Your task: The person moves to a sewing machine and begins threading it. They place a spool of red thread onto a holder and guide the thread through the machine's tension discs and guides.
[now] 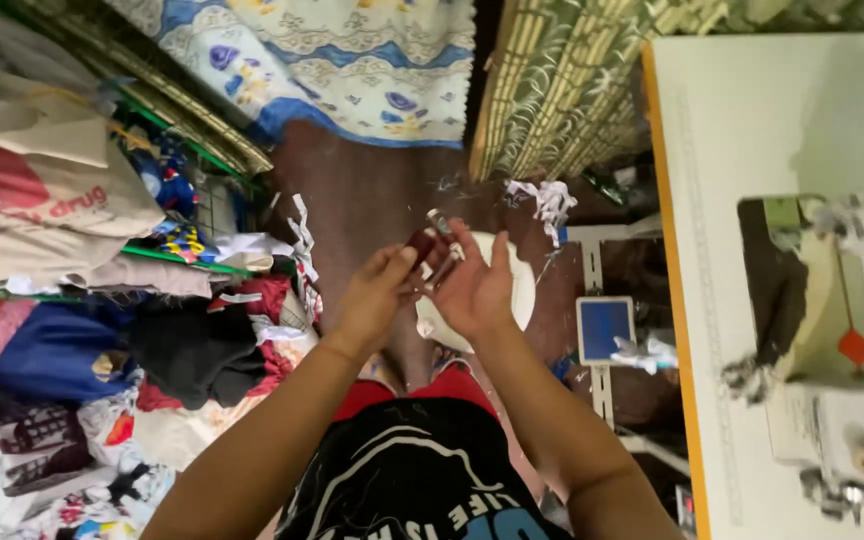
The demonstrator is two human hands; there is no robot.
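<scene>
Seen from the head camera, a person's left hand (372, 295) and right hand (472, 285) meet above the lap, just left of the sewing table (742, 120). Both pinch a small dark red object (422, 243) with a metallic piece (442, 222), its kind too blurred to tell. A white round thing (522, 290) lies beneath the hands. Piled clothes (102, 340) sit far left of the table, whose sewing machine (832, 330) stands at its right.

Brown floor (372, 190), white sewing table (752, 120), piled clothes (102, 350)
</scene>
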